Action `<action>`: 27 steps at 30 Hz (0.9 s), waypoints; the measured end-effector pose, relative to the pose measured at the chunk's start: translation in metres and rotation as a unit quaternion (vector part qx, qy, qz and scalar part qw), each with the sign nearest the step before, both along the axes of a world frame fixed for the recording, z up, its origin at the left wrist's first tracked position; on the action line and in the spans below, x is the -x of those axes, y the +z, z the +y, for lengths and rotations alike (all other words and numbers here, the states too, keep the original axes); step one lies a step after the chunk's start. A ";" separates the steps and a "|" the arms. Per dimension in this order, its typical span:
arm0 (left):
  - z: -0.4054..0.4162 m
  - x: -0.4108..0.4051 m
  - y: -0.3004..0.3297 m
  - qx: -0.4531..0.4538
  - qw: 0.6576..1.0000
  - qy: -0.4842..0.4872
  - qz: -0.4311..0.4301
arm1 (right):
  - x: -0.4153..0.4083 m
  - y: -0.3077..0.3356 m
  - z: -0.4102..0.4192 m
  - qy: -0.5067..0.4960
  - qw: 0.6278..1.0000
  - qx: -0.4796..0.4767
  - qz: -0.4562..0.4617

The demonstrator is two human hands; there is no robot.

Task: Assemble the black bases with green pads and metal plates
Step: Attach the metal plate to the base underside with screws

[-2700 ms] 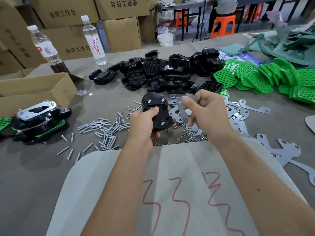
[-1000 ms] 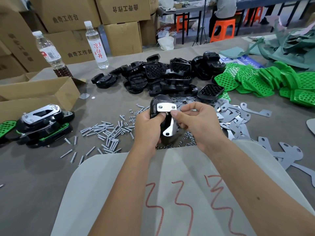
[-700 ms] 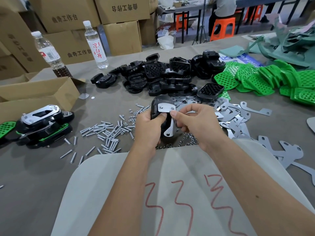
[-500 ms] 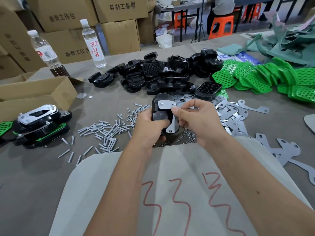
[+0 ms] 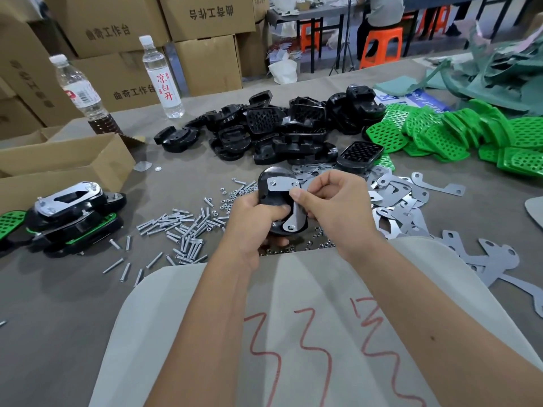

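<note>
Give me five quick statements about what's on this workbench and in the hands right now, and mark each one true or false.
1. The left hand grips a black base. True.
2. The right hand holds a green pad against the base. False: it pinches a metal plate lying on the base.
3. Loose screws lie on the table left of the hands. True.
4. The green pads are piled at the left by the cardboard box. False: that pile is at the far right.
5. Both water bottles lie on their sides. False: the clear bottle and the other bottle stand upright.
</note>
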State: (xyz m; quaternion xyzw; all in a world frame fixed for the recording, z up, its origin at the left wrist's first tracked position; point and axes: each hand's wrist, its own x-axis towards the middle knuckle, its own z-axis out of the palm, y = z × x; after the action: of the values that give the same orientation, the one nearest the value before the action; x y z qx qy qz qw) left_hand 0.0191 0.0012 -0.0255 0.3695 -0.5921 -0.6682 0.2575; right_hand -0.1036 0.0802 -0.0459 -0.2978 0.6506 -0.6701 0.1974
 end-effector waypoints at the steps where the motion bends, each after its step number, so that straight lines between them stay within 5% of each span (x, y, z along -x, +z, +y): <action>1: 0.000 -0.001 0.001 -0.003 1.000 0.003 0.004 | 0.000 -0.001 0.000 -0.005 1.000 -0.006 0.021; 4: -0.001 -0.003 0.002 -0.005 1.000 0.018 0.018 | 0.001 -0.001 0.000 -0.002 1.000 -0.023 0.014; 9: 0.000 -0.002 0.005 -0.018 0.999 -0.008 0.035 | 0.007 0.009 0.004 0.207 0.970 0.020 -0.122; 17: 0.004 0.003 0.002 0.123 0.990 0.053 0.040 | 0.007 0.010 0.004 0.131 0.983 0.044 -0.117; 27: 0.000 -0.001 -0.001 0.082 0.996 0.027 0.037 | 0.012 0.004 0.005 0.152 0.985 0.036 -0.075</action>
State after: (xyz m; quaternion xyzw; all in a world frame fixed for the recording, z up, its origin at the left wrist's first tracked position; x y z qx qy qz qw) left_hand 0.0199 0.0012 -0.0268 0.3380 -0.6250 -0.6233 0.3266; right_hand -0.1156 0.0849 -0.0421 -0.3493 0.5565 -0.6759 0.3338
